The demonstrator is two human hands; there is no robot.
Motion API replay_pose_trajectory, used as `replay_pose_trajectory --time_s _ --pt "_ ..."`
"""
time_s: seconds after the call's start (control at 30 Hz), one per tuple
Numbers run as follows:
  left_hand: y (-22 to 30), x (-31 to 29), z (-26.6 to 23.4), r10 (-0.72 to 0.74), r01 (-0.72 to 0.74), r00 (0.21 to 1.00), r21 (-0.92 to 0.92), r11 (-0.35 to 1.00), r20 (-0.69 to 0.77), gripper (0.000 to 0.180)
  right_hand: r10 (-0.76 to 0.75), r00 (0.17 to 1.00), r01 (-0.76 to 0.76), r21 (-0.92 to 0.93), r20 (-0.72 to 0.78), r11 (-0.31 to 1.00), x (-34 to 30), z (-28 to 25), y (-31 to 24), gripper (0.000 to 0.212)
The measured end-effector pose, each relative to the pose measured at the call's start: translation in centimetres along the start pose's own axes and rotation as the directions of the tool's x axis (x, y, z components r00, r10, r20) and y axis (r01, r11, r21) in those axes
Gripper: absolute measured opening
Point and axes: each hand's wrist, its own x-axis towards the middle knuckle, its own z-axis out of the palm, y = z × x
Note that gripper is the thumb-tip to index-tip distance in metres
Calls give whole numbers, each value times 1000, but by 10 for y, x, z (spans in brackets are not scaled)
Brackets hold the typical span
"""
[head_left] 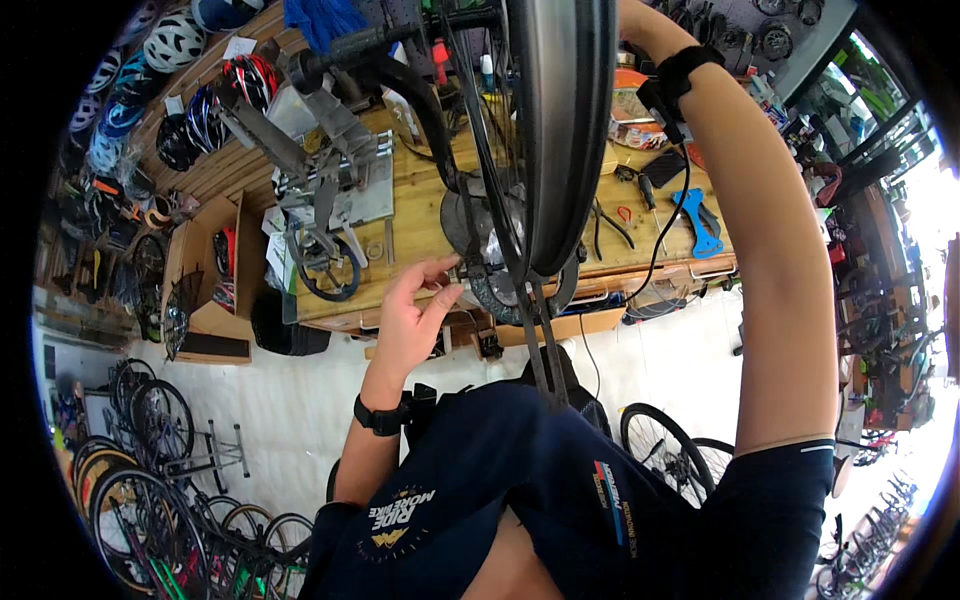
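A bicycle wheel (566, 130) stands upright in front of me, its dark rim edge-on. It sits within a black wheel-truing stand (425, 105) on the wooden workbench. My left hand (412, 312) is at the stand's lower left, thumb and index finger closed around a small metal part of the stand (455, 272). My right arm reaches up along the right side, and my right hand (636, 22) is at the top edge beside the wheel. Its fingers are hidden behind the rim and cut off by the frame.
On the wooden workbench (415, 215) lie pliers (612, 225), a screwdriver (649, 192), a blue tool (697, 222) and a grey metal fixture (340, 150). A black cable (668, 235) hangs from my right wrist strap. Helmets (174, 42) line the left wall; bicycles (130, 510) stand behind.
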Motion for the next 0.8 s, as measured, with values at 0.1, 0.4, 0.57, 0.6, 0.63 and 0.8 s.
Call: replay_pose_trajectory --time_s 0.1,0.4,0.57,0.6,0.63,0.8 --pt "-3 0 3 4 -4 1000 -23 1000 12 32 37 996 -47 -136 -81 990 -1 -3 10 47" --pt "-7 -5 1 -20 20 1000 -9 1000 -10 31 71 984 -120 -317 -161 941 -3 6 -5 55" --pt "-5 -4 2 -4 4 1000 -25 1000 -8 30 20 971 -139 -493 -240 859 -7 18 1 54" --pt "-5 -4 2 -10 9 1000 -35 999 -6 30 10 970 -145 -545 -244 826 -7 21 4 55" --pt "-4 -3 2 -9 8 1000 -33 999 -2 30 -6 962 -149 -539 -274 829 -7 24 9 53" --pt "-3 -3 2 -13 13 1000 -33 999 0 29 -71 927 -147 -530 -369 835 0 32 25 48"
